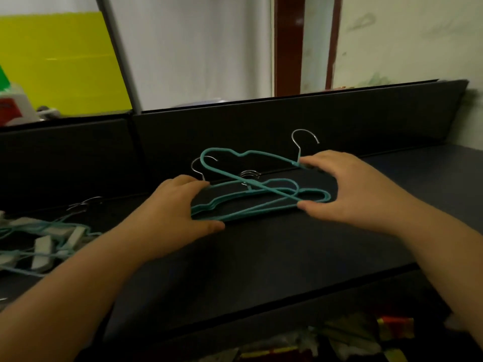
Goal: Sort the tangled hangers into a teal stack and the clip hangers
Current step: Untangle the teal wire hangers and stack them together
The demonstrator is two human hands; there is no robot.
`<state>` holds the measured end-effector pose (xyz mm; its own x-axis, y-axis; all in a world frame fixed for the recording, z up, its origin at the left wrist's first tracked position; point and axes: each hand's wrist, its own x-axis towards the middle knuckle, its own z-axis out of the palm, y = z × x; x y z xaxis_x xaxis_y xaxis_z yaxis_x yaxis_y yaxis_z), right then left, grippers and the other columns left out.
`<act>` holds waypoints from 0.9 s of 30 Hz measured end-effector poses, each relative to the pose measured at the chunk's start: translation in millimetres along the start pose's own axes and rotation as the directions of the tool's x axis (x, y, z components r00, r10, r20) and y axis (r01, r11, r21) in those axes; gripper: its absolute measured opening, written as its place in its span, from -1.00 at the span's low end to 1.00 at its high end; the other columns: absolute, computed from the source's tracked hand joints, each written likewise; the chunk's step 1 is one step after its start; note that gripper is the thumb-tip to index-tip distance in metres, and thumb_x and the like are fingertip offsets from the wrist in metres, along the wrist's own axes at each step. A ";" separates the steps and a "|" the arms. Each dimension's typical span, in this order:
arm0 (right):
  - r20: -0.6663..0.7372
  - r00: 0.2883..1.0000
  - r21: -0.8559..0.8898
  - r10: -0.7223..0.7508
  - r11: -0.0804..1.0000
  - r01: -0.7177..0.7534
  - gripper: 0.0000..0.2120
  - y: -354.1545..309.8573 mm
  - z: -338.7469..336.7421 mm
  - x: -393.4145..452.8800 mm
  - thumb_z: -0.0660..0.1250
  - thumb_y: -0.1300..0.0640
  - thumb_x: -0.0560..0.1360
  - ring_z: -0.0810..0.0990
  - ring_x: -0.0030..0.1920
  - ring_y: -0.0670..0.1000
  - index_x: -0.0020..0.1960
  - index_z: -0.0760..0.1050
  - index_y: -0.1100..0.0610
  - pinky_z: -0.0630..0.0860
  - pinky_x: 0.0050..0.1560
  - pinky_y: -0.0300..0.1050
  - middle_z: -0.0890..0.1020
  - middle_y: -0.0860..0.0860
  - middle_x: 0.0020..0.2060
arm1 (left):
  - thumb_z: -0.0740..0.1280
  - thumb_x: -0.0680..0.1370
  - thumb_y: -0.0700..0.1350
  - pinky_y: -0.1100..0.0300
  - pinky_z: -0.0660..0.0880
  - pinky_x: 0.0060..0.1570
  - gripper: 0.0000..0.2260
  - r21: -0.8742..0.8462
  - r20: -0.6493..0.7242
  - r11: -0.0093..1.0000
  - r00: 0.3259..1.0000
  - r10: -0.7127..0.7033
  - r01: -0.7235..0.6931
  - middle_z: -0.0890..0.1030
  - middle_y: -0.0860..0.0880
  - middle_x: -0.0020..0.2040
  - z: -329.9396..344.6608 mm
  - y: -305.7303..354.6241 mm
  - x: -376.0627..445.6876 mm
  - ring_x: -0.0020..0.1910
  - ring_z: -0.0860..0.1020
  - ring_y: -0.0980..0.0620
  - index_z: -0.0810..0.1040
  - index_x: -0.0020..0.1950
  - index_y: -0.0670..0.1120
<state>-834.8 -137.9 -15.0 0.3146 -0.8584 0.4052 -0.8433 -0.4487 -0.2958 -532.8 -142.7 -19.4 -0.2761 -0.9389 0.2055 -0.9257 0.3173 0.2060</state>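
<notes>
Both hands reach forward, the left hand (171, 205) and the right hand (347, 186) gripping opposite ends of the teal hangers (261, 197) on the dark table (261, 257) before a black panel (261, 126).

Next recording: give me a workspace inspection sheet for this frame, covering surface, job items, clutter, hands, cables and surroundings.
Surface: dark table with a dark back panel.
Job's things: teal hangers piled at the centre, one hanger lying askew on top; clip hangers heaped at the left.
Clutter: mixed items below the table's front edge, too blurred to name.
Grippers: left hand holds the pile's left end; right hand pinches the askew hanger.
Cables: nothing seen.
Surroundings: yellow board, white wall, red-brown frame.
</notes>
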 end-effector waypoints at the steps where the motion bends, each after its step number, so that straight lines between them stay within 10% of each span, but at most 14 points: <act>1: 0.020 1.000 0.009 -0.011 1.000 0.011 -0.19 10.3 -3.3 4.9 0.40 -0.29 0.32 0.29 0.25 -0.29 0.50 0.27 -0.13 0.31 0.14 -0.29 0.36 -0.32 0.26 | 0.42 0.34 0.31 0.10 0.36 0.32 -0.21 -0.021 0.021 1.000 1.000 -0.007 0.007 0.30 0.14 0.41 3.0 6.2 12.0 0.35 0.28 0.14 0.23 0.50 0.14; 14: 0.108 0.991 0.045 -0.079 0.996 0.074 -0.21 60.4 -13.5 40.0 0.42 -0.28 0.34 0.29 0.29 -0.27 0.51 0.26 -0.14 0.27 0.23 -0.27 0.37 -0.26 0.36 | 0.45 0.41 0.18 0.31 0.15 0.19 -0.25 -0.052 0.262 0.998 0.965 -0.006 0.020 0.21 0.12 0.51 36.2 41.5 81.7 0.43 0.22 0.13 0.21 0.53 0.13; 27: 0.164 0.979 -0.018 -0.119 0.992 0.123 -0.23 45.6 7.9 63.8 0.45 -0.25 0.39 0.33 0.37 -0.15 0.51 0.27 -0.10 0.25 0.22 -0.27 0.38 -0.16 0.42 | 0.30 0.37 0.36 0.12 0.42 0.27 -0.28 0.048 0.014 0.983 0.984 -0.176 0.175 0.41 0.09 0.35 14.2 -11.2 19.6 0.23 0.42 0.12 0.32 0.47 0.09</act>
<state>-849.8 -215.1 -9.5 0.4795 -0.8282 0.2900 -0.8059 -0.5464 -0.2280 -531.6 -166.6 -31.3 -0.1127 -0.9818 0.1528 -0.9710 0.1415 0.1929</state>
